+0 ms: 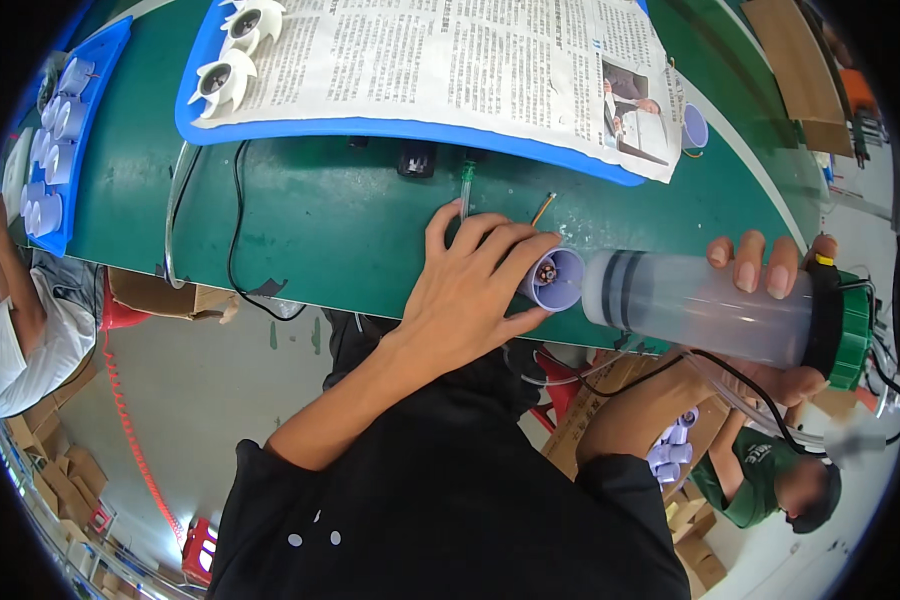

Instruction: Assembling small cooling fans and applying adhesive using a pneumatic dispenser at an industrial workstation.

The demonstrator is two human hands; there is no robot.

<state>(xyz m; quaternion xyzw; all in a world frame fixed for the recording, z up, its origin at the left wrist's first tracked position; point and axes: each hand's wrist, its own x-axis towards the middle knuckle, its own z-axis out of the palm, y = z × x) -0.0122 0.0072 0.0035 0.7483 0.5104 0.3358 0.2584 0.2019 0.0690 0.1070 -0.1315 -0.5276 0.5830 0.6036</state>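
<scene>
Over the green table's near edge, my left hand (470,275) is closed round a small lavender plastic cup (554,281). The cup lies on its side with its mouth toward the right, and metal parts show inside it. A short coloured wire (543,208) sticks out behind it. My right hand (760,270) grips a large translucent dispensing syringe (705,305) with dark bands and a green cap (854,331). The syringe lies level, its narrow front end pointing at the cup's mouth. Whether its tip touches the cup I cannot tell.
A blue tray (390,128) covered with newspaper (450,70) lies ahead, with two white fan wheels (222,85). Another blue tray (75,215) of lavender cups stands far left. A black cable (236,220) and clear tubes cross the table edge. Co-workers sit left and right.
</scene>
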